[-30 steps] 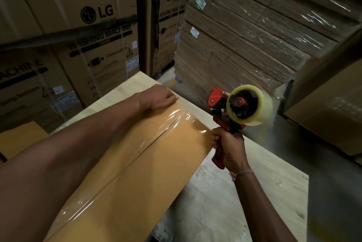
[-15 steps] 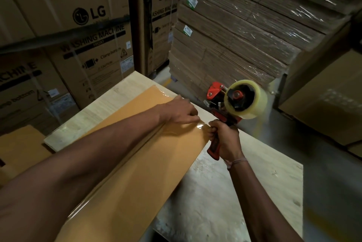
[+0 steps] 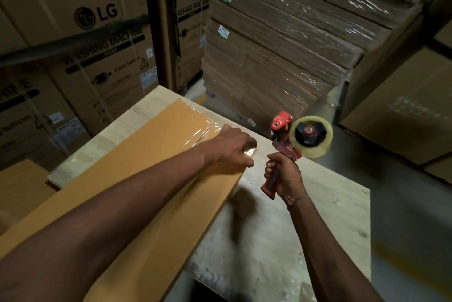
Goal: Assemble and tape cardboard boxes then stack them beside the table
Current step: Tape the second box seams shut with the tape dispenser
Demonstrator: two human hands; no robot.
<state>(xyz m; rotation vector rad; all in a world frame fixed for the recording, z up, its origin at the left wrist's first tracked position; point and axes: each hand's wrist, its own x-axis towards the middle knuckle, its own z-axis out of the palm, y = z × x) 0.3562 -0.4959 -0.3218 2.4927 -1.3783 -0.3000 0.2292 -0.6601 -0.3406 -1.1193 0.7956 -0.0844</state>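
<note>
A tan cardboard box (image 3: 151,179) lies on a pale wooden table (image 3: 281,228), its centre seam covered with clear tape (image 3: 203,134). The left hand (image 3: 232,148) rests on the box's far right end, fingers curled over the edge. Just beside it, apart from the box, the right hand (image 3: 283,177) grips the red handle of a tape dispenser (image 3: 300,140), roll uppermost. Wrapped flat cardboard stacks (image 3: 281,44) and LG washing machine cartons (image 3: 93,32) stand behind.

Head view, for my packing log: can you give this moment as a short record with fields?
surface: pale wooden table
workpiece: flat brown cardboard box, clear tape along its seam
left hand: fingers pressing the tape end at the box's far edge
right hand: grips red tape dispenser, lifted clear of the box
background: wrapped flat cardboard stacks
</note>
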